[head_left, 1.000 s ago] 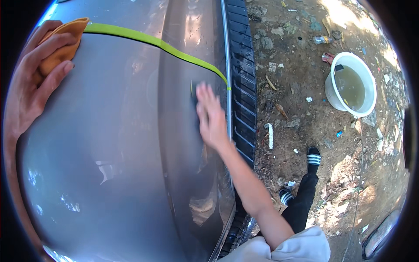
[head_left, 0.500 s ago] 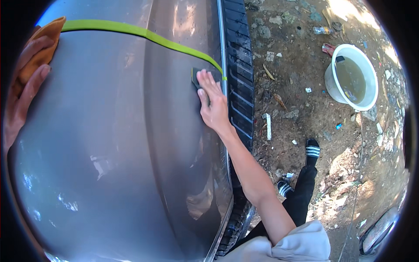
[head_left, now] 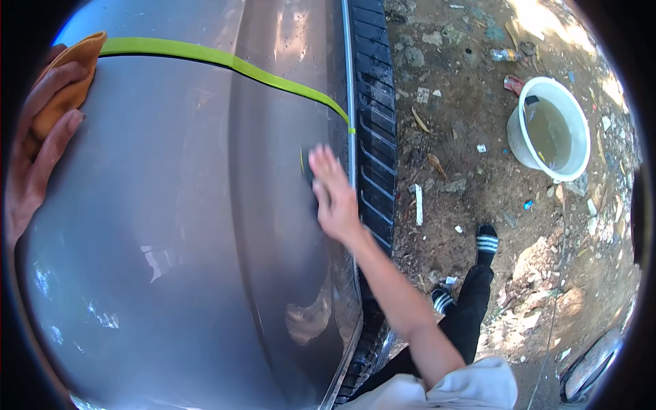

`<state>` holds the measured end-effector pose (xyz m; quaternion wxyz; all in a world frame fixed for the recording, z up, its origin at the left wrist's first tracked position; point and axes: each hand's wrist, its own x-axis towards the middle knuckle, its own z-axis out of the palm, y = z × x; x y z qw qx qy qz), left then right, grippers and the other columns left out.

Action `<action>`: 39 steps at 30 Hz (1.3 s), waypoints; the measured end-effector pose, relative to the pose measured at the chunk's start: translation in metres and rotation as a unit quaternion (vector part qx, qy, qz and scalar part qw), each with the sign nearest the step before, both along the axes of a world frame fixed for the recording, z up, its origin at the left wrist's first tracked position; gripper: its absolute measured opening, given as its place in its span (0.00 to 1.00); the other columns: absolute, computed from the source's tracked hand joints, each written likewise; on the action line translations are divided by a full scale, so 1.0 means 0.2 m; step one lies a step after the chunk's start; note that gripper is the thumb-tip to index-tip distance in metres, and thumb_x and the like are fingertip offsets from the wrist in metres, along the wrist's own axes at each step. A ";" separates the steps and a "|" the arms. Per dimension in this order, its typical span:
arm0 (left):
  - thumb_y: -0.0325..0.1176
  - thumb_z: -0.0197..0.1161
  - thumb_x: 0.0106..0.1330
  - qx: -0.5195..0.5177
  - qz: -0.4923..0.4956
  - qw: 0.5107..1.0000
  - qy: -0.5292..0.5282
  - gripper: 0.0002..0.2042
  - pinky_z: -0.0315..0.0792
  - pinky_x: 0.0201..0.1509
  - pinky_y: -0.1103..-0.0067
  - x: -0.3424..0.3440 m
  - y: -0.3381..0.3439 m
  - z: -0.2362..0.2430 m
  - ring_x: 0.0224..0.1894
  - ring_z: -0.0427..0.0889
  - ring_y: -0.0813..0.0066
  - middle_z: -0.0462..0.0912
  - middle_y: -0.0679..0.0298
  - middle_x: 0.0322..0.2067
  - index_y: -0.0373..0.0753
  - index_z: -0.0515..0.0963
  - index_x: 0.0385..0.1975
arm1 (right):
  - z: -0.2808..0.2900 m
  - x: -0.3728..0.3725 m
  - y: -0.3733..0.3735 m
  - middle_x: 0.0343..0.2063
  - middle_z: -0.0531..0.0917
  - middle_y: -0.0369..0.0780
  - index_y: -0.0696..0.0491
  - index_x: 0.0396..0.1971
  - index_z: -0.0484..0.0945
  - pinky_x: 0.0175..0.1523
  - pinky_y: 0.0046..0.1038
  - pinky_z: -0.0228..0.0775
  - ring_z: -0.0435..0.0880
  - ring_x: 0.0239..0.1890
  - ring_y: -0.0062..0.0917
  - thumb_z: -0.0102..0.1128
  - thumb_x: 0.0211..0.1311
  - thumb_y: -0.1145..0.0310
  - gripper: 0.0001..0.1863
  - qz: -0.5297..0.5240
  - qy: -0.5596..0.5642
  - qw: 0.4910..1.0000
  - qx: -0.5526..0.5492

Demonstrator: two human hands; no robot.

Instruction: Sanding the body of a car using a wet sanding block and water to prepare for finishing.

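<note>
A glossy grey-brown vehicle body panel (head_left: 157, 205) fills the left and middle, with a green tape strip (head_left: 273, 78) across its far part. My right hand (head_left: 333, 191), blurred by motion, is near the panel's right edge below the tape. Under its fingers is a dark flat pad (head_left: 305, 164) with a yellow edge, pressed against the panel and mostly covered by the hand. At the far left, my left hand (head_left: 48, 137) has its fingers closed round a folded orange cloth (head_left: 65, 102), beside the panel's left side.
A black ribbed, tyre-like strip (head_left: 376, 137) runs along the panel's right side. On the littered dirt ground stands a white bucket (head_left: 583, 130) of murky water. My legs and striped slides (head_left: 486, 244) show at the lower right, near an old tyre (head_left: 591, 365).
My right hand has slid nearer to me along the panel with the pad, away from the green tape. The left hand keeps its hold on the cloth; the whole view has shifted slightly.
</note>
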<state>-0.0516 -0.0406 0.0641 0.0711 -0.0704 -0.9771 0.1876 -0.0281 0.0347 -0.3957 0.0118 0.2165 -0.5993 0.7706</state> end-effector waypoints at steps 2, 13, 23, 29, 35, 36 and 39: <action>0.36 0.59 0.71 0.052 -0.040 0.998 -0.019 0.17 0.64 0.72 0.68 -0.06 -0.17 -0.20 0.71 0.63 0.64 0.68 0.63 0.65 0.57 0.76 0.58 | -0.14 -0.36 0.04 0.68 0.68 0.46 0.52 0.67 0.68 0.76 0.42 0.48 0.61 0.73 0.42 0.47 0.71 0.75 0.25 -0.039 0.031 0.997 0.059; 0.37 0.59 0.71 -0.004 -0.162 0.983 -0.082 0.16 0.64 0.72 0.68 -0.11 -0.15 -0.21 0.71 0.64 0.64 0.68 0.64 0.65 0.58 0.76 0.58 | 0.06 -0.19 0.10 0.74 0.54 0.46 0.48 0.73 0.56 0.75 0.55 0.36 0.52 0.76 0.44 0.39 0.77 0.59 0.28 0.052 -0.025 0.995 0.086; 0.32 0.60 0.70 0.045 -0.104 0.991 -0.067 0.16 0.64 0.72 0.66 -0.12 -0.06 -0.10 0.69 0.67 0.59 0.68 0.57 0.66 0.48 0.78 0.57 | 0.34 0.08 0.17 0.76 0.51 0.44 0.47 0.75 0.51 0.76 0.53 0.30 0.46 0.77 0.45 0.30 0.78 0.53 0.30 0.114 0.029 0.992 0.049; 0.34 0.62 0.69 -0.027 -0.151 0.986 -0.067 0.15 0.67 0.69 0.67 -0.15 0.00 -0.06 0.66 0.70 0.56 0.70 0.53 0.64 0.43 0.79 0.55 | 0.47 -0.35 0.01 0.76 0.49 0.43 0.51 0.75 0.52 0.77 0.50 0.23 0.40 0.78 0.41 0.29 0.79 0.53 0.30 0.103 -0.039 0.993 -0.044; 0.37 0.63 0.68 -0.216 -0.164 0.956 -0.111 0.15 0.67 0.68 0.65 -0.21 -0.01 0.07 0.64 0.73 0.54 0.73 0.52 0.62 0.41 0.82 0.52 | 0.54 -0.23 0.03 0.77 0.47 0.41 0.47 0.75 0.50 0.77 0.47 0.21 0.38 0.79 0.38 0.28 0.79 0.50 0.31 0.156 0.010 0.980 -0.124; 0.39 0.64 0.67 -0.269 -0.148 0.945 -0.116 0.16 0.67 0.68 0.65 -0.23 0.01 0.06 0.63 0.73 0.54 0.74 0.52 0.62 0.41 0.82 0.52 | 0.56 -0.33 0.02 0.77 0.47 0.40 0.47 0.75 0.51 0.77 0.47 0.21 0.38 0.79 0.38 0.28 0.79 0.51 0.30 0.139 0.006 0.980 -0.142; 0.42 0.63 0.67 -0.282 -0.089 0.948 -0.119 0.18 0.67 0.68 0.63 -0.20 0.07 0.09 0.63 0.74 0.54 0.74 0.52 0.61 0.41 0.82 0.52 | 0.59 -0.08 0.02 0.76 0.48 0.39 0.44 0.75 0.53 0.77 0.47 0.22 0.39 0.79 0.38 0.29 0.79 0.51 0.29 0.144 -0.006 0.973 -0.179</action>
